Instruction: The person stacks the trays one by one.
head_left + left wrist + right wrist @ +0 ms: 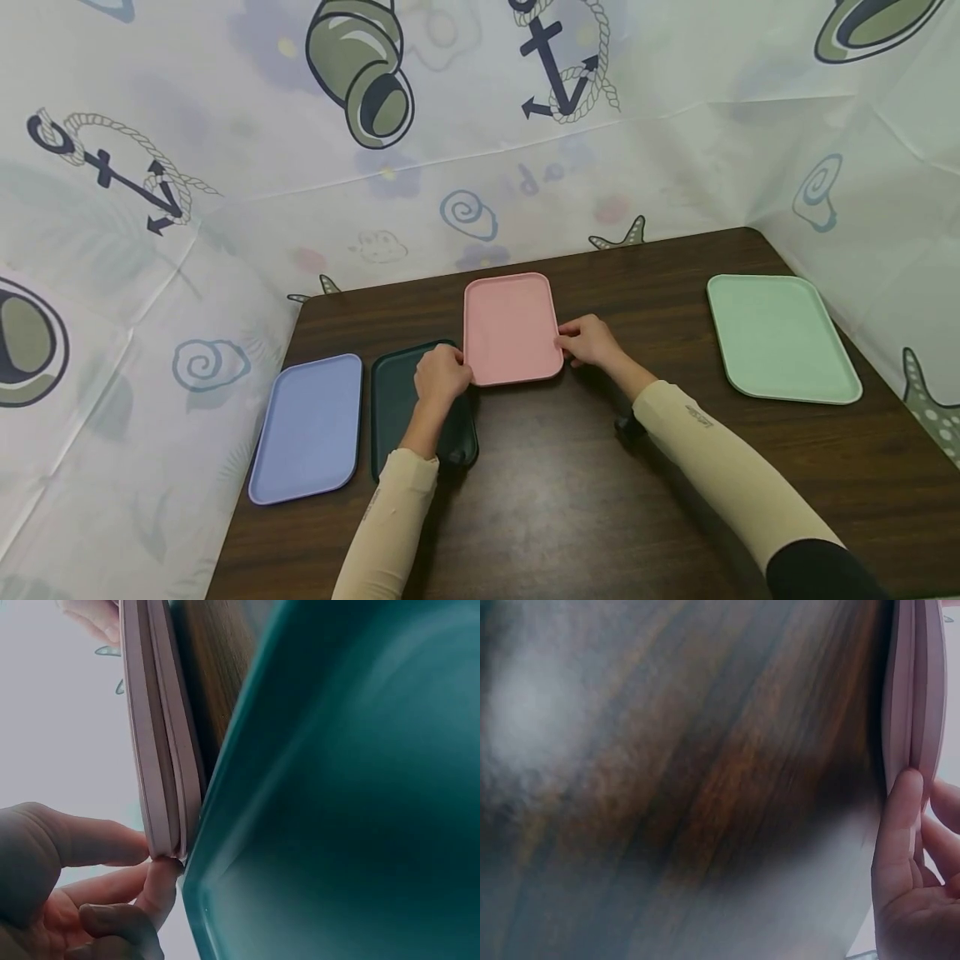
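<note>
Backdrop (465, 108): thin, creased cloth printed with anchors and shells, hung behind and on both sides; I judge it is there to screen off the surroundings

Counter (540, 517): dark wood-grain top, smooth enough to throw back a soft glare near my side

Sleeves (720, 467): cream fabric, close-fitting, ending around the wrists

Light green tray (783, 337): rounded rectangle with a raised lip, lying near the right edge, well apart from the others

Blue tray (309, 429): similar form, matt, plastic by my reading, near the left edge

Dark green tray (393, 400): just beside the blue one, partly hidden by the left arm; glossier, with sloping walls in my left wrist view

Pink tray (510, 329): far middle of the counter; its side shows a double edge, stepped rim or two nested trays, I cannot tell which, nor whether it touches the wood

Left hand (442, 372): grasping the pink tray, a pinch at the near left corner

Right hand (592, 340): pinching the same tray's right edge; holding both sides probably keeps it level and leaves its face uncovered

Small dark object (628, 427): beneath the right cuff, too obscured for me to identify
</note>
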The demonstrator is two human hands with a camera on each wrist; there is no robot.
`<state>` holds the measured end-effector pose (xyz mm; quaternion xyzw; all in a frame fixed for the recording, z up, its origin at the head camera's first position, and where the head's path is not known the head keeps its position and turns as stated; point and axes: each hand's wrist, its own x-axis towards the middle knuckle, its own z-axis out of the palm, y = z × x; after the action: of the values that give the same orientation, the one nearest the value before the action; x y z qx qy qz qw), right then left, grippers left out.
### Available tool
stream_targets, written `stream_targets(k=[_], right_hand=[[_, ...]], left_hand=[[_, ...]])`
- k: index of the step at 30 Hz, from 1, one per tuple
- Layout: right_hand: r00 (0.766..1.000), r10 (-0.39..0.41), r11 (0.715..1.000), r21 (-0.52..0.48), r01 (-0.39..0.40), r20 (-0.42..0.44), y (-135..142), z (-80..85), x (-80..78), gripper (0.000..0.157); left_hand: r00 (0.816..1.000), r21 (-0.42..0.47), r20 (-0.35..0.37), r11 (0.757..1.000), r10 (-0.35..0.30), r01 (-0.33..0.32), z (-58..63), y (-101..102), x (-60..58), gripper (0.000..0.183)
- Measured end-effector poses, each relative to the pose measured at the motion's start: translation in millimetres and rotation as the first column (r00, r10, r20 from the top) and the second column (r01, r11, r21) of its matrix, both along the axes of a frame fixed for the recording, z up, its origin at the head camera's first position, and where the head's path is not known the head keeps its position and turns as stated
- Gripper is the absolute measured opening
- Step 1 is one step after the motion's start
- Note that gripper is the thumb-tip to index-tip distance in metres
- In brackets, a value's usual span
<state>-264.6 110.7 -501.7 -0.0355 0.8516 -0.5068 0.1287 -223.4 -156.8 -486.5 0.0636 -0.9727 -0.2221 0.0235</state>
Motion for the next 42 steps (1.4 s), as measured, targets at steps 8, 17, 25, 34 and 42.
stream_targets(k=[8,17,25,34,42], right_hand=[[1.000,-0.002,1.000,0.016,0.002,0.008,5.0,1.0,-8.0,0.035],[1.000,-0.016,0.998,0.056,0.016,0.010,10.6,0.6,-11.0,0.035],[1.000,-0.013,0.997,0.081,0.014,-0.005,9.8,-1.5,-9.8,0.035],[0.999,-0.008,0.993,0.120,0.012,-0.037,9.6,-3.8,-11.2,0.034],[0.998,0.000,0.988,0.155,0.009,-0.061,11.5,-0.9,-5.8,0.033]], left_hand=[[1.000,0.037,0.005,0.999,-0.019,0.019,0.3,2.9,-1.5,0.013],[0.999,0.054,0.012,0.998,-0.035,0.035,-1.6,6.0,-0.2,0.009],[1.000,0.062,0.021,0.998,-0.012,0.010,-7.3,2.7,-0.4,0.011],[1.000,0.058,0.009,0.998,-0.013,0.013,-7.4,2.4,-0.1,0.012],[0.999,0.083,-0.002,0.995,-0.049,0.049,-7.1,-2.0,4.8,0.022]])
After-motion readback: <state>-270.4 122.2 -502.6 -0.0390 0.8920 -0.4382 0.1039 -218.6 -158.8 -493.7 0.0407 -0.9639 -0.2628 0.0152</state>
